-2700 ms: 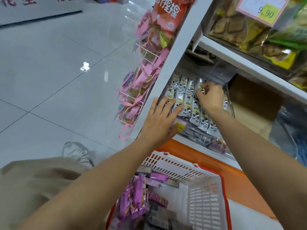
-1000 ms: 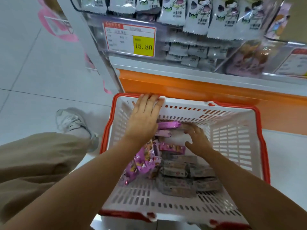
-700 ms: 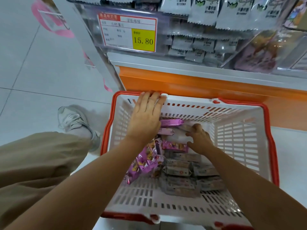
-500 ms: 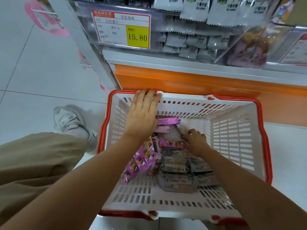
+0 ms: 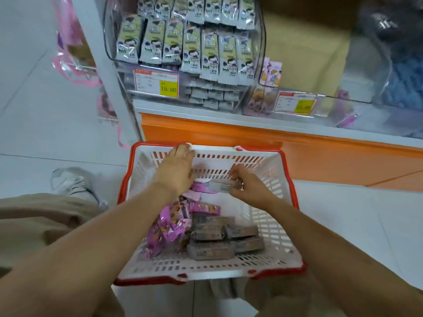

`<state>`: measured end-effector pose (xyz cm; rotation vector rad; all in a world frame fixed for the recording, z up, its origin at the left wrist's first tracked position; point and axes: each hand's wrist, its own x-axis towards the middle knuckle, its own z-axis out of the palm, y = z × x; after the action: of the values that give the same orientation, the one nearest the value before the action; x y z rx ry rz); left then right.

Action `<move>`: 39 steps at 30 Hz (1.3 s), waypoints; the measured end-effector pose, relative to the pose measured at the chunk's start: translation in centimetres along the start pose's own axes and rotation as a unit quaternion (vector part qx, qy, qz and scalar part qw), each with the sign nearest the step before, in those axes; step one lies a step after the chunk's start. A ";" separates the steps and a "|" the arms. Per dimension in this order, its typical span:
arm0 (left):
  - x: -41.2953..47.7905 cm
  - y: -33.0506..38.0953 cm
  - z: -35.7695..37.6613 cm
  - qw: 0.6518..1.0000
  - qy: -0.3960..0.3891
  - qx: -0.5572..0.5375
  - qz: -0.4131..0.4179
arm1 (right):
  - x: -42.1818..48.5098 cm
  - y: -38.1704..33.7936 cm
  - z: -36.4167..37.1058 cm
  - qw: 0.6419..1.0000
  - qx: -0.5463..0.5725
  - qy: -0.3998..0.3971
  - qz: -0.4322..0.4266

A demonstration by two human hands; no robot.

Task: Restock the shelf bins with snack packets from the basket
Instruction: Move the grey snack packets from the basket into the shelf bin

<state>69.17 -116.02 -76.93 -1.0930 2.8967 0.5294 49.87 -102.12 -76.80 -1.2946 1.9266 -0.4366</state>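
Loose beige trousers (image 5: 34, 220) are worn, creased over the bent leg, and a pale grey-white laced sneaker (image 5: 73, 185) is seen beyond them. The left hand (image 5: 176, 172), right hand (image 5: 248, 187) and both forearms are left bare.

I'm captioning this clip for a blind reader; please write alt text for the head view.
A person's right hand pinches a grey snack packet over a white, red-rimmed basket of pink packets and grey packets, while the left hand touches its far rim. Behind, a clear shelf bin holds rows of upright packets.
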 end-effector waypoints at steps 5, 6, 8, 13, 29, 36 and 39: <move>-1.2 3.3 -2.7 0.977 -0.141 -0.141 0.079 | -1.8 -4.6 -2.2 0.994 0.044 0.049 -0.082; -1.3 3.7 -3.3 0.971 -0.140 -0.179 0.074 | -2.1 -5.4 -2.6 0.991 0.066 0.069 -0.094; -1.5 3.9 -4.2 0.952 -0.126 -0.275 0.042 | -2.6 -7.0 -3.3 0.981 0.106 0.109 -0.118; -2.4 4.2 -8.1 0.838 -0.074 -0.539 -0.035 | -3.5 -10.2 -4.0 0.961 0.163 0.165 -0.153; -2.5 0.7 -16.7 0.900 0.422 -0.107 0.025 | -2.4 -20.2 -9.5 0.910 0.018 0.334 -0.245; -0.6 -2.6 -17.1 0.958 0.287 0.020 0.003 | 2.9 -24.8 -12.8 0.911 -0.007 0.362 -0.198; -0.1 -3.1 -16.4 0.955 0.291 0.054 0.000 | 5.8 -26.4 -13.6 0.910 -0.029 0.368 -0.188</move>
<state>73.13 -123.19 -62.42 -1.4339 3.3508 0.0380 55.34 -120.36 -53.23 -1.7096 2.2826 -1.2137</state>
